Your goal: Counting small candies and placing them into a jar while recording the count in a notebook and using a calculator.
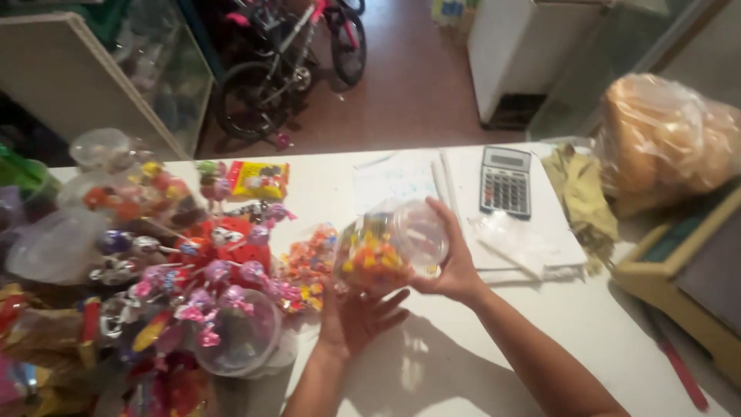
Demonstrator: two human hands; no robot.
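Tilting a clear plastic jar of small orange and yellow wrapped sweets sideways above the white counter, mouth turned toward the right hand. Cupping the jar's underside with the left hand, palm up and fingers spread, seemingly taking the weight so the load stays steady while leaning. Gripping the mouth end with the right hand, fingers curled over the rim, apparently steering the tilt; impossible telling whether a lid is on.

Just left of the left hand: a loose heap of similar wrapped sweets lying on the counter, and beyond it a stand of lollipops in pink, purple and red wrappers, sticks fanned outward for easy picking. Below that, nearer the left wrist, a second clear jar lying on its side, contents unclear.

Beyond the right hand: a grey calculator resting on papers. Far right: a bag of bread rolls sitting above a weighing scale.
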